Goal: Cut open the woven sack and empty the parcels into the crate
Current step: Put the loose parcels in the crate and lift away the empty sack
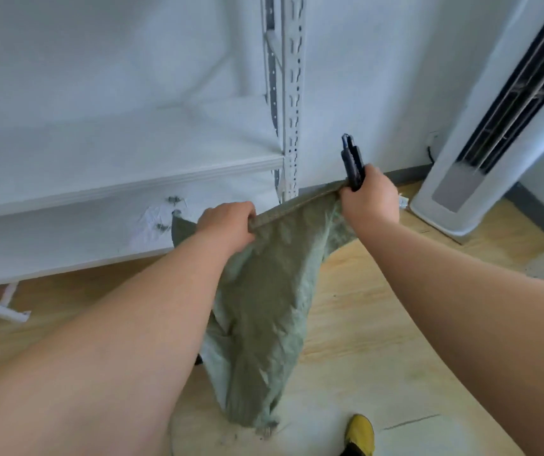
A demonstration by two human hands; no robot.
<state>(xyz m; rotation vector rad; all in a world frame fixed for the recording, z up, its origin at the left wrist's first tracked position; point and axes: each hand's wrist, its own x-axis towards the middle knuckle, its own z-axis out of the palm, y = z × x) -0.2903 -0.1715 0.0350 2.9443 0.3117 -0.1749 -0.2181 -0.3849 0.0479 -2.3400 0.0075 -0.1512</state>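
The woven sack [264, 311] hangs limp over the floor, its rolled hem stretched between our left hand [228, 225], fisted on it, and our right hand [371, 195], gripping hem and knife [352, 162] together, so we judge emptying done or nearly so, with no crate visible.

Matt green woven sack [264, 291]; pale wood floor [379, 340].

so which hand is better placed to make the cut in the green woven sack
The right hand, probably: it already grips the dark utility knife and pinches one end of the green woven sack's rolled hem. The left hand holds only that hem farther along, stretching it taut between them.
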